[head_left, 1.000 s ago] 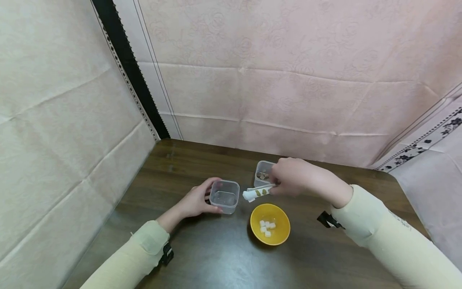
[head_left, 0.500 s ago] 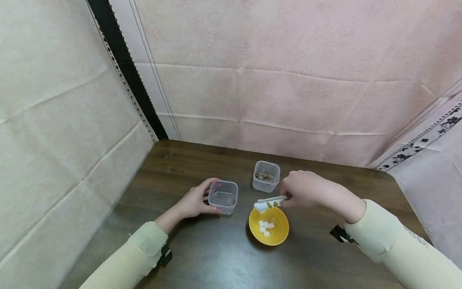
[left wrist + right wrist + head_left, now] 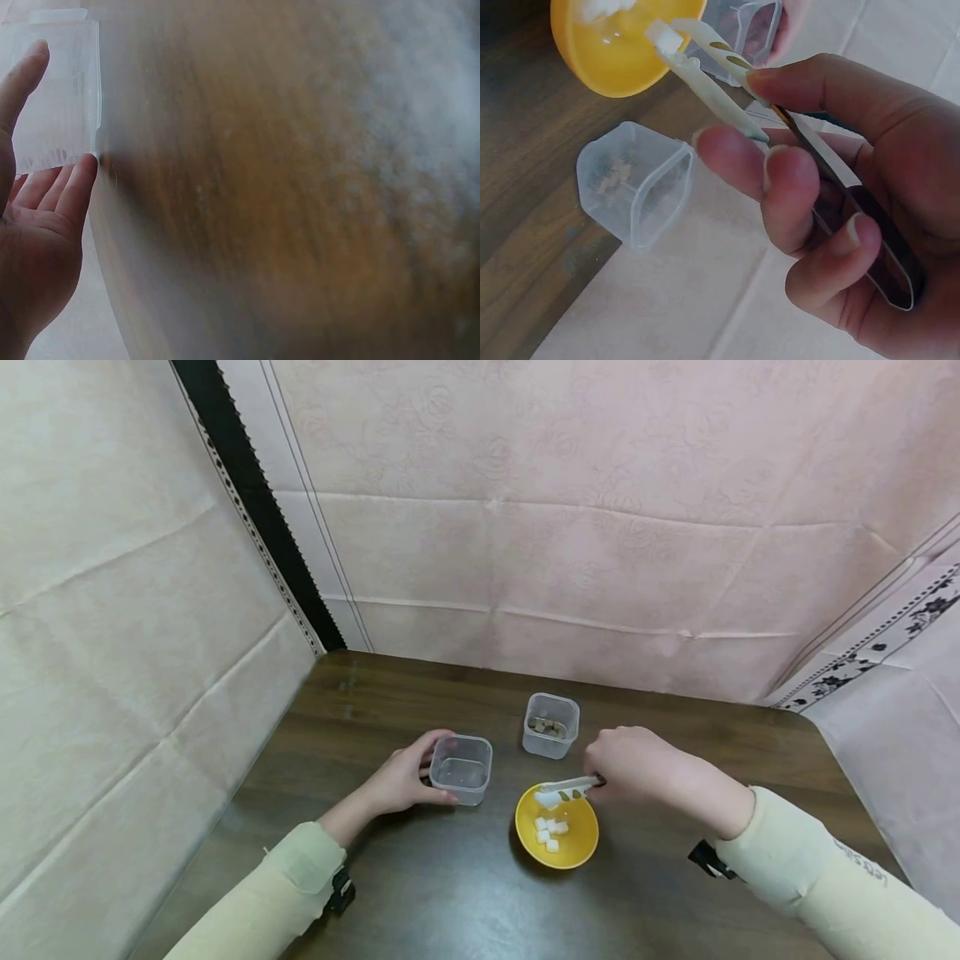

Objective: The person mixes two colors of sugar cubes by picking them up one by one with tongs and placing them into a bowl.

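Observation:
My left hand (image 3: 401, 777) grips the side of a clear plastic box (image 3: 461, 768), thumb on the near side and fingers on the far side; nothing shows inside it. My right hand (image 3: 637, 768) pinches a pair of small tongs (image 3: 570, 791) with white, leaf-patterned tips. Those tips reach over the far rim of a yellow bowl (image 3: 590, 845) holding several white cubes (image 3: 551, 836). In the right wrist view, a white cube (image 3: 664, 36) is at the tips of the tongs; whether both tips clasp it, I cannot tell.
Behind the bowl stands a second clear box (image 3: 551, 745) with small brown pieces (image 3: 546, 727) in it. Everything sits on a dark wooden table (image 3: 420, 877). Pale cloth (image 3: 562, 568) hangs along the back and both sides.
My right hand has moved from beside the second box toward me, bringing the tongs over the yellow bowl. The second box is now fully visible. My left hand has stayed on its box.

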Demonstrator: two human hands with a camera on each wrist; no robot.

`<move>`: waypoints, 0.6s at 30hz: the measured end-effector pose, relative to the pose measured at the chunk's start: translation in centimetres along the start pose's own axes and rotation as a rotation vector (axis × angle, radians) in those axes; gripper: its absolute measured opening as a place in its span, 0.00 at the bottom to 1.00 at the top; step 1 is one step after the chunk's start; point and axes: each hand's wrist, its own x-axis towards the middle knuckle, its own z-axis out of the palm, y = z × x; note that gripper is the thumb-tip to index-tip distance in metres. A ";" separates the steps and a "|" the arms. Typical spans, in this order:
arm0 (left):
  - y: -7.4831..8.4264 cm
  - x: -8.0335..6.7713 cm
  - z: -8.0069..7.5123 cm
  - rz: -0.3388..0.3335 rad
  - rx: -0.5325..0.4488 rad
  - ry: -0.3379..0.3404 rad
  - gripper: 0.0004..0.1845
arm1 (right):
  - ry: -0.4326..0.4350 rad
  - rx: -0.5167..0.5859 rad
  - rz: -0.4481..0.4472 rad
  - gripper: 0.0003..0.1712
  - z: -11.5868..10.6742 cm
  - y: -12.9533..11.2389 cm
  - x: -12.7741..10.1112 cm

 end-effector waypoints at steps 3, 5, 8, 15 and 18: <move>0.1 -0.1 -0.1 -0.009 0.005 -0.001 0.50 | -0.009 -0.046 0.011 0.17 0.3 -0.3 0.1; 0.0 -0.1 -0.1 -0.017 0.005 -0.003 0.50 | -0.017 -0.077 0.015 0.15 0.5 -0.4 0.3; 0.0 0.0 -0.1 -0.022 0.006 -0.005 0.51 | -0.021 -0.120 0.018 0.13 0.9 -0.6 0.5; -0.1 0.0 -0.1 -0.017 0.009 -0.002 0.51 | -0.009 -0.167 0.016 0.13 1.5 -0.7 0.7; -0.1 0.0 -0.1 -0.012 0.009 -0.002 0.51 | 0.003 -0.192 0.015 0.13 1.7 -0.8 0.7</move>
